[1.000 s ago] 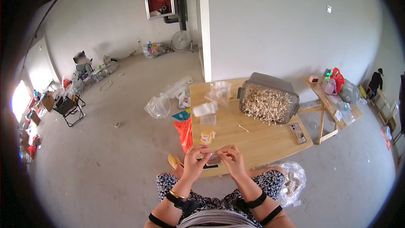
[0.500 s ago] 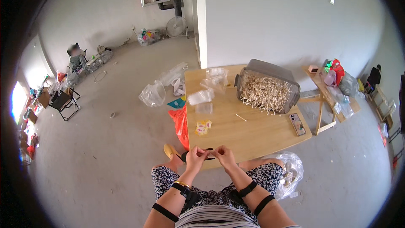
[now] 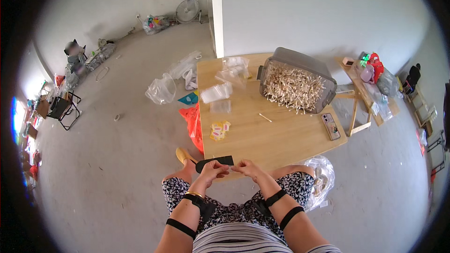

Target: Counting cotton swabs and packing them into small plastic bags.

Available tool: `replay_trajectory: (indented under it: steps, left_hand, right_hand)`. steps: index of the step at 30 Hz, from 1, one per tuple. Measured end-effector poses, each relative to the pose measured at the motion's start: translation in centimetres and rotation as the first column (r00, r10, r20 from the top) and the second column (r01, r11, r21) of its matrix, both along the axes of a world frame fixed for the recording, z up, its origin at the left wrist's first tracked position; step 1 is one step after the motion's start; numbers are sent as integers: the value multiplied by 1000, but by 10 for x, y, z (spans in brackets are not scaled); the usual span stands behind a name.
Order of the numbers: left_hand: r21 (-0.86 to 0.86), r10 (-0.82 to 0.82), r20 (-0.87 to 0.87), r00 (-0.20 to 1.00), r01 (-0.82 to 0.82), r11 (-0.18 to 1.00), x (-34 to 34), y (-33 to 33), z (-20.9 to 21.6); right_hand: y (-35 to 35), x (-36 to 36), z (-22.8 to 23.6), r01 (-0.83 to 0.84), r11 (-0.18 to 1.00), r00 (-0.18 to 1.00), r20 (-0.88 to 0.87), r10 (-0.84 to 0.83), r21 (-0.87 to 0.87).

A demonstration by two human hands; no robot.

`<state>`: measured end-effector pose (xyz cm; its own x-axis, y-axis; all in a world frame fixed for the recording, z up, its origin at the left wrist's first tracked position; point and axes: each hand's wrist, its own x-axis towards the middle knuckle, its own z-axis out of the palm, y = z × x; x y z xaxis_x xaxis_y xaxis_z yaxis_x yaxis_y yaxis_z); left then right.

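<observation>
At the table's near edge, my left hand (image 3: 214, 171) and my right hand (image 3: 248, 168) face each other, fingertips pinched and a small gap between them. Whatever they pinch is too small to make out. Just beyond my left hand's fingers is a flat black strip-like thing (image 3: 226, 160); whether the hand touches it I cannot tell. Farther in on the wooden table (image 3: 253, 145) lie small yellow-and-white labels or cards (image 3: 218, 130). One single cotton swab (image 3: 265, 117) lies in the middle. A grey plastic tub (image 3: 300, 61) rests tipped on its side, full of cotton swabs (image 3: 293, 87).
Clear plastic bags (image 3: 216, 93) lie at the table's far left. A phone (image 3: 330, 127) lies near the right edge. Red plastic (image 3: 191, 124) hangs by the left edge. A clear bag (image 3: 321, 178) stands by my right knee; a smaller wooden table (image 3: 363, 89) stands beyond.
The view has shifted, so the table sits higher and slightly left. My hands have drawn slightly apart, and more of the black strip shows beyond my left hand.
</observation>
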<state>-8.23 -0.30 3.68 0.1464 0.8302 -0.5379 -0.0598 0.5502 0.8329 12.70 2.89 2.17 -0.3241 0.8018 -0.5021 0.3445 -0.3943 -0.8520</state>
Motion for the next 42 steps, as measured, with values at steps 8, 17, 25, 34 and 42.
replay_trajectory:
  steps: [8,17,25,34,42]
  left_hand:
    - [68,42,-55,998,-38,997,14,2,10]
    - [679,22,-390,921,271,683,25,-25,53]
    - [452,-52,-599,799,391,802,30,-50,144]
    - [508,1,186,983,-97,856,25,-66,196]
    - [787,111,-278,954,159,596,35,-92,245]
  right_hand:
    - [-9,-4,1,81,910,995,12,-94,407]
    - [-30,4,78,121,940,974,-223,-50,318]
    - [-45,6,123,41,948,963,-266,47,316]
    - [-63,34,189,363,874,792,-601,-107,324]
    - [-75,32,168,192,825,855,-503,125,531]
